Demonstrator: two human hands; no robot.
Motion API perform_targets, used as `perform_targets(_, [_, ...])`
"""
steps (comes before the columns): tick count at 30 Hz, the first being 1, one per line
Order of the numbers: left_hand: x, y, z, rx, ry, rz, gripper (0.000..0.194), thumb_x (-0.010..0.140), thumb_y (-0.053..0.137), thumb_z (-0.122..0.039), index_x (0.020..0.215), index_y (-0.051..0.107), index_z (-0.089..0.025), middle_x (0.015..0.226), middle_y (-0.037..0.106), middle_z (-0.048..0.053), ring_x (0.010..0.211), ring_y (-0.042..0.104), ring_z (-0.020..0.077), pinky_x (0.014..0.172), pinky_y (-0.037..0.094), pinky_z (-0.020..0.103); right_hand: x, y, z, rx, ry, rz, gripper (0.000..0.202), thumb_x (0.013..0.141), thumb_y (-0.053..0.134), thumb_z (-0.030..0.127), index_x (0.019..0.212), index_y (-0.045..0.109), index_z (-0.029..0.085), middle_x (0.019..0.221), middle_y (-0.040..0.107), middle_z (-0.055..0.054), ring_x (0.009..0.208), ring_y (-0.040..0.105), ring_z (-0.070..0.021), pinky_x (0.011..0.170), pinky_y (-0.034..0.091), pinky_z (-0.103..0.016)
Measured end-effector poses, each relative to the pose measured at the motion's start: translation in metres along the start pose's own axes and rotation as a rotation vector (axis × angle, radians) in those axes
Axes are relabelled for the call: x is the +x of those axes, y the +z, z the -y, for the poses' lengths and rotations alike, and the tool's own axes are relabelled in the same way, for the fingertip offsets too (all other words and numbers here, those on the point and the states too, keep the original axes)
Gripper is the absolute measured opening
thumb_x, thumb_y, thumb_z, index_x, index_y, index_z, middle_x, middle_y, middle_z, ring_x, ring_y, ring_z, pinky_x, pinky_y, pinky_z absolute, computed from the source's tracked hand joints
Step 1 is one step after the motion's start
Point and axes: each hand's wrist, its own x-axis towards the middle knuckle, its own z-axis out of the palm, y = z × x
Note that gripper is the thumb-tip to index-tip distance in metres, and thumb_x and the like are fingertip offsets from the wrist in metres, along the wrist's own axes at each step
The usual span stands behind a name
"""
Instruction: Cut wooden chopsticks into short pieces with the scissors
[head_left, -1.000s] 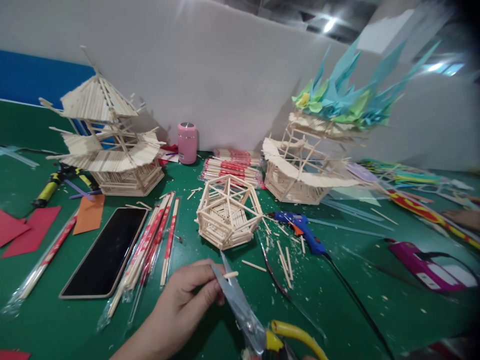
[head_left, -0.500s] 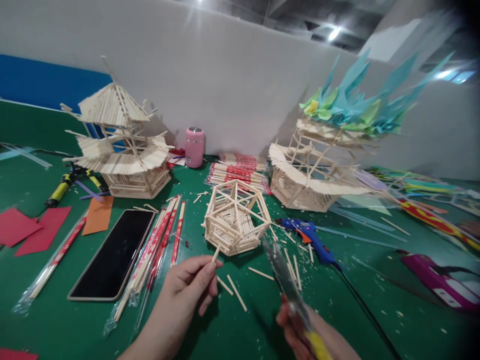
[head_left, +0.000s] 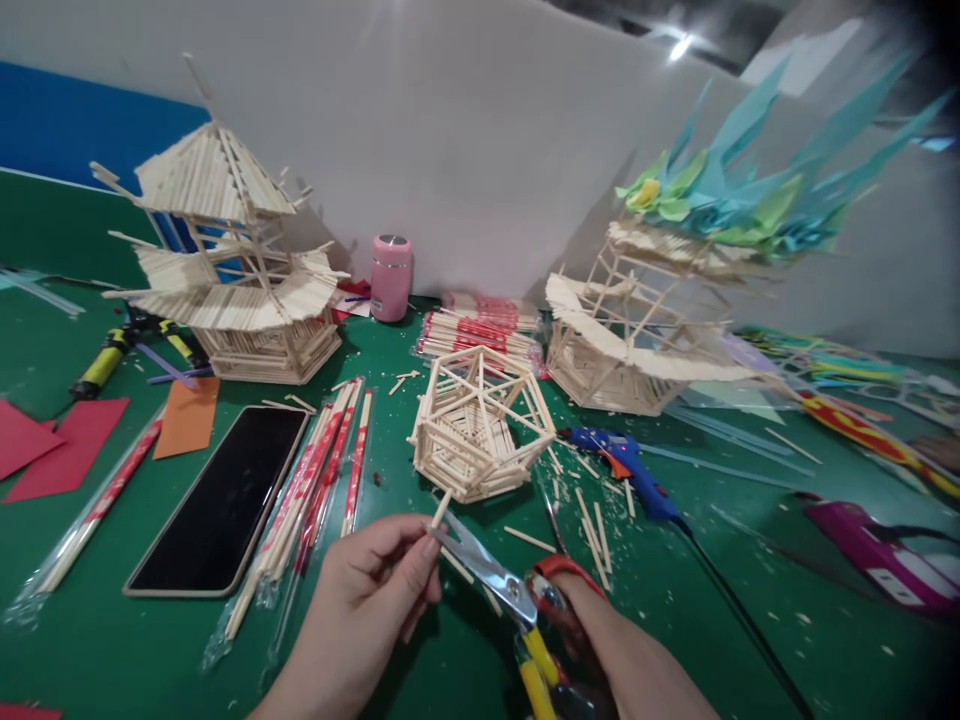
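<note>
1. Scissors: blades bright metal; grips plastic-looking.
2. Held stick and openwork frame, centre: bare wood, matt.
3. Phone, lower left: screen glossy.
4. Packets, lower left: plastic film, shiny.
5. Worktop: smooth, slight sheen.

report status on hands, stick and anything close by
Left hand pinches short wooden stick. Right hand grips scissors, blades at stick. Wooden-stick frame close beyond.

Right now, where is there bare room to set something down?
On the green table, the barest patch is nearside of the phone, left of the wrapped stick bundle. Another, though speckled, lies between the black cable and magenta box. It is crowded around the scissors, open stick frame, glue gun and offcuts.
</note>
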Motion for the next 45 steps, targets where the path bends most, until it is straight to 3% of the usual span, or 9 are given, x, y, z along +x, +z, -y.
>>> perform_targets(7, [0.000,-0.005,0.005,0.114,0.077,0.086,0.035,0.076,0.059,-0.046,0.058,0.057,-0.016,0.049,0.045,-0.005,0.041,0.033,0.0044,0.038,0.022,0.017,0.003,0.004,0.000,-0.003,0.007,-0.006,0.058,0.065,0.065,0.030,0.117,0.041,0.020,0.096,0.063,-0.009,0.085,0.061,-0.0258,0.064,0.045,-0.029])
perform_targets(12, [0.000,-0.007,0.006,0.180,0.115,0.085,0.032,0.080,0.055,-0.042,0.059,0.058,-0.017,0.052,0.045,-0.004,0.045,0.033,0.0063,0.039,0.022,0.018,0.006,0.005,-0.008,0.052,-0.042,0.022,0.052,0.067,0.065,0.034,0.112,0.041,0.023,0.090,0.063,-0.004,0.074,0.061,-0.0205,0.061,0.045,-0.027])
perform_targets(17, [0.002,-0.008,0.008,0.188,0.127,0.094,0.031,0.080,0.055,-0.041,0.063,0.059,-0.016,0.052,0.046,-0.004,0.046,0.033,0.0065,0.038,0.020,0.017,0.004,0.001,0.003,0.022,0.001,0.005,0.056,0.064,0.065,0.033,0.115,0.043,0.021,0.092,0.064,-0.007,0.078,0.062,-0.0228,0.062,0.045,-0.027])
perform_targets(25, [0.001,-0.006,0.011,0.129,0.100,0.085,0.033,0.080,0.055,-0.042,0.061,0.058,-0.016,0.049,0.044,-0.005,0.045,0.030,0.0048,0.037,0.017,0.016,0.005,0.002,0.004,0.107,0.011,0.014,0.064,0.060,0.066,0.028,0.119,0.044,0.019,0.097,0.064,-0.008,0.081,0.062,-0.0226,0.069,0.048,-0.028])
perform_targets(30, [0.001,-0.004,0.013,0.057,0.035,0.092,0.030,0.078,0.057,-0.046,0.072,0.060,-0.017,0.047,0.045,-0.006,0.042,0.031,0.0047,0.039,0.019,0.016,0.006,0.001,0.006,0.176,0.015,0.042,0.058,0.059,0.066,0.026,0.114,0.048,0.019,0.088,0.066,-0.005,0.074,0.061,-0.0209,0.067,0.048,-0.027])
perform_targets(33, [0.001,-0.005,0.011,0.095,0.023,0.109,0.034,0.079,0.054,-0.047,0.063,0.055,-0.017,0.047,0.044,-0.006,0.041,0.029,0.0043,0.038,0.018,0.017,0.006,0.000,0.007,0.272,0.001,0.071,0.065,0.059,0.066,0.024,0.120,0.045,0.018,0.102,0.065,-0.010,0.085,0.063,-0.0233,0.072,0.049,-0.027])
perform_targets(37, [0.002,-0.006,0.007,0.205,0.099,0.108,0.036,0.081,0.051,-0.042,0.056,0.053,-0.017,0.049,0.042,-0.005,0.043,0.030,0.0058,0.038,0.018,0.018,0.006,0.000,0.004,0.242,-0.014,0.082,0.066,0.060,0.067,0.026,0.121,0.045,0.017,0.110,0.063,-0.013,0.091,0.062,-0.0263,0.076,0.049,-0.031])
perform_targets(45, [0.003,-0.005,0.005,0.297,0.219,0.120,0.028,0.079,0.048,-0.034,0.059,0.057,-0.017,0.050,0.044,-0.004,0.047,0.038,0.0089,0.044,0.029,0.019,0.008,0.006,-0.003,0.128,-0.032,0.051,0.069,0.059,0.067,0.024,0.123,0.042,0.018,0.100,0.063,-0.011,0.084,0.062,-0.0248,0.073,0.048,-0.031])
